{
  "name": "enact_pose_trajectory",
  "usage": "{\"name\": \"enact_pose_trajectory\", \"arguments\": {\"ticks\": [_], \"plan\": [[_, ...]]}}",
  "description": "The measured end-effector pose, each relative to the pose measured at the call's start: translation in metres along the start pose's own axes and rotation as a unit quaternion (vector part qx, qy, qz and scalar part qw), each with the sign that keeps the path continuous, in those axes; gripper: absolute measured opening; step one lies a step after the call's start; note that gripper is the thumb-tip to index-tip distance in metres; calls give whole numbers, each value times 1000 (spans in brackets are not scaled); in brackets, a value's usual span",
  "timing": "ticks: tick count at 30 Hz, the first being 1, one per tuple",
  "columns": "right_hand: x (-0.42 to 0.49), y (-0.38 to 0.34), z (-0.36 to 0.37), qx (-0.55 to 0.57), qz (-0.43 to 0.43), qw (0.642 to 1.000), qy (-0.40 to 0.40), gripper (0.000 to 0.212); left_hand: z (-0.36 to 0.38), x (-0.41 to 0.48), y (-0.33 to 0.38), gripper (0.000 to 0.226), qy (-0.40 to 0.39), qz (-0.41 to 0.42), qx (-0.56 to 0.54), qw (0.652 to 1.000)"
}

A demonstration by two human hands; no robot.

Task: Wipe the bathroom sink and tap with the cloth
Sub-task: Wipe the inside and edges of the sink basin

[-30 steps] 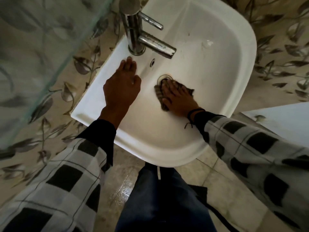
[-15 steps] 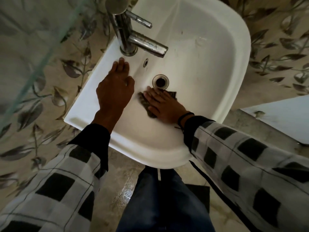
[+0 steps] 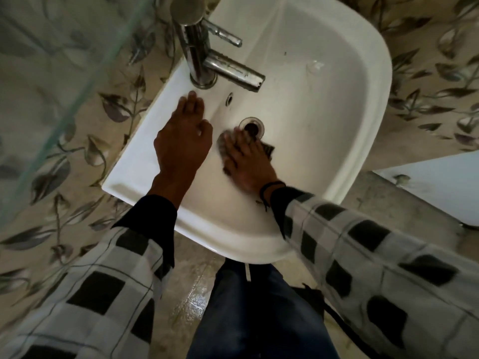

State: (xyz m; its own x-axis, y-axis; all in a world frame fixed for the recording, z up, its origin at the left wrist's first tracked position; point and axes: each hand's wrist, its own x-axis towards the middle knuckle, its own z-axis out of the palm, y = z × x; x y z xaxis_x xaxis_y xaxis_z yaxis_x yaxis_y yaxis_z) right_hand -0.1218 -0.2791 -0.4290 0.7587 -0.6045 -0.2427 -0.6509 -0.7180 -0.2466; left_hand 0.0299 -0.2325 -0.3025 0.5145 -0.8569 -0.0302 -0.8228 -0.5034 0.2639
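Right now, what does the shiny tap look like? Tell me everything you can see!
The tap looks like shiny metal: an upright round post with a flat top, a thin lever sticking sideways and a thicker spout, marked with whitish spots, reaching over the white sink. It stands on the back ledge. No water shows. The left hand rests on the ledge just short of its base; nothing seems to touch it.
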Motion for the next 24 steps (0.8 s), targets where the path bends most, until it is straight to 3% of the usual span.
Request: {"name": "enact_pose_trajectory", "arguments": {"ticks": [2,4,7,10,14,18,24], "plan": [[-31,5,2,-31,-93,995,-25,65,-2,-1,0,49,-1,2,-2,1000],[-53,24,-1,-51,-124,991,-17,64,-5,-2,1,48,-5,0,-6,1000],[-59,48,-16,-29,13,999,-12,70,-7,-2,1,48,-7,-6,-15,1000],[-21,61,-24,25,174,984,2,76,-6,-2,0,48,-9,-6,-18,1000],[40,53,-35,79,241,967,31,62,-3,-2,-2,48,-13,0,-1,1000],[54,18,-31,109,167,980,10,61,0,0,-2,50,-18,2,7,1000],[-44,-25,-21,74,-81,992,-68,55,-5,0,0,49,-18,2,3,1000]]}}
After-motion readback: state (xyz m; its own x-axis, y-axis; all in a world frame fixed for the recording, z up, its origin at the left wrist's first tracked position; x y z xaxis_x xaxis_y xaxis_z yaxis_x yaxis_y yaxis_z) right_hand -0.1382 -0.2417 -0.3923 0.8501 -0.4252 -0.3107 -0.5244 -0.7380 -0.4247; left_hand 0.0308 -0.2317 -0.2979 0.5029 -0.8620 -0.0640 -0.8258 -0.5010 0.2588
